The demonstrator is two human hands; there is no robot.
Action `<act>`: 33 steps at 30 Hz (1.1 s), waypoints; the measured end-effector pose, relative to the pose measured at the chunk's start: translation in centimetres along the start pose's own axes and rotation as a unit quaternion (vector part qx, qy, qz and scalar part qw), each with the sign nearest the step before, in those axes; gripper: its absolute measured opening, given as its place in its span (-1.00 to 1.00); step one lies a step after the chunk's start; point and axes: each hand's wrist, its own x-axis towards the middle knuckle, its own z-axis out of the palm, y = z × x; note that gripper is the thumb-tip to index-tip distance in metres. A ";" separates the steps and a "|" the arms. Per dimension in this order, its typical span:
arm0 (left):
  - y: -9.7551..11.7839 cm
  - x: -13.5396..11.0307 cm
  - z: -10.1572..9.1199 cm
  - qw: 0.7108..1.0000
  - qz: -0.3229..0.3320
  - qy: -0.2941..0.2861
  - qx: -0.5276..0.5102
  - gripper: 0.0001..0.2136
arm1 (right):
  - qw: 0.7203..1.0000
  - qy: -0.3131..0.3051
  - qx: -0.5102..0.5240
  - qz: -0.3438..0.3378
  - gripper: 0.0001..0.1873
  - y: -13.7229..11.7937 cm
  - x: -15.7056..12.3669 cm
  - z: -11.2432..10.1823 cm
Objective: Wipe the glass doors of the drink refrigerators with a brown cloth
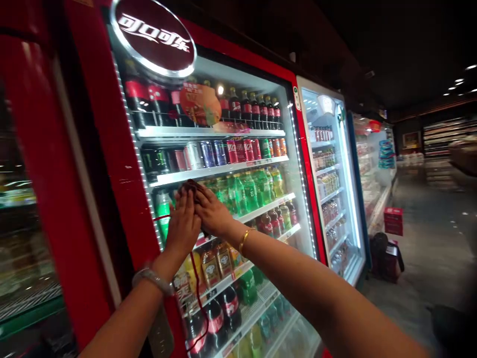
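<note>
Both of my hands are raised to the glass door (261, 273) of a red drinks fridge, side by side and touching. A dark brown cloth (191, 184) is bunched under their fingers against the glass; most of it is hidden. My left hand (183, 219) has its fingers together, pointing up over the cloth. Fingers bent around the cloth's edge, my right hand (215, 213) presses from the right. A thin red cord (197, 283) runs down below the hands, and part of it stretches left at their height. I wear a pale bangle (152, 279) and a gold bracelet (244, 240).
Behind the glass, shelves (223, 169) hold bottles and cans. A round lit sign (153, 37) juts out at the door's top. Another fridge (331, 184) stands to the right. Farther right, a red box (393, 221) and a dark bag (380, 253) are by the aisle floor (428, 238).
</note>
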 end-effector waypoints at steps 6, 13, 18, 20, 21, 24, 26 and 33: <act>3.1 3.0 3.6 0.997 -0.007 0.058 -0.041 -0.37 | 0.996 -0.053 -0.076 0.008 -0.56 5.7 -0.2 -3.0; 8.5 1.8 9.5 0.995 0.025 0.093 -0.038 -0.28 | 0.989 -0.083 -0.099 -0.077 -0.55 11.0 -4.9 -2.9; 10.2 5.1 12.3 0.986 -0.042 0.158 -0.040 -0.23 | 0.985 -0.043 -0.110 -0.123 -0.56 15.2 -3.2 -4.4; 11.1 7.9 13.2 0.986 -0.039 0.155 -0.045 -0.24 | 0.990 -0.021 -0.108 -0.094 -0.53 17.5 -2.7 -5.6; 11.7 9.2 13.8 0.987 -0.027 0.152 -0.041 -0.24 | 0.992 -0.012 -0.100 -0.075 -0.53 18.7 -2.8 -6.1; 13.7 11.3 15.9 0.990 0.019 0.138 -0.030 -0.22 | 0.998 0.002 -0.052 -0.026 -0.54 21.6 -4.8 -7.2; 14.8 11.1 17.3 0.992 0.040 0.120 -0.020 -0.21 | 1.000 0.006 -0.004 -0.009 -0.53 22.7 -6.8 -7.5; 14.9 8.1 19.0 0.992 0.071 0.094 0.040 -0.10 | 0.980 0.082 0.175 0.036 -0.49 23.6 -11.1 -6.8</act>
